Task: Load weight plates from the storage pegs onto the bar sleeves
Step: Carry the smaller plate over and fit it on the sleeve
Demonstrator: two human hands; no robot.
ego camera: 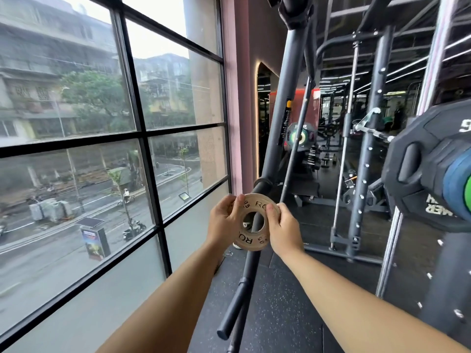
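Observation:
A small pale round weight plate (251, 242) with black lettering is held up at the middle of the view. My left hand (223, 220) pinches its left rim and my right hand (284, 229) grips its right rim. Through the plate's centre hole a dark peg of the rack shows. A dark bar sleeve (235, 304) slants down behind and below the plate, its end cap near the bottom. At the right edge a bar (374, 132) carries a large black plate (420, 171) with a blue and a green plate beside it.
A big window (107, 154) fills the left half, with a street below. The grey rack frame (283, 118) rises slanted behind the plate. Rack uprights (367, 154) with holes stand at the right. Dark speckled rubber floor (280, 301) lies below.

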